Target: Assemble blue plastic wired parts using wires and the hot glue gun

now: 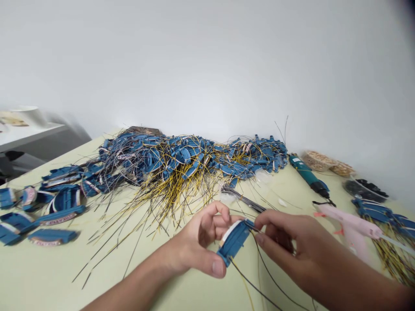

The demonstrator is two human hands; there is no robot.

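Observation:
A small blue curved plastic piece (234, 241) with a white edge is held over the pale green table (48, 272). My left hand (199, 239) grips it between thumb and fingers. Fingertips of my right hand (288, 242) pinch its upper right end, where thin black and yellow wires (259, 285) trail down toward me. Behind the hands lies a big heap of the same blue pieces with yellow and black wires (181, 162).
More blue pieces (48, 211) lie in a loose row at the left. At the right are a teal rotary tool (308, 175), a pink glue gun (350, 224), trays of small parts (324, 162), and another wired bundle (389, 233). A white wall stands behind.

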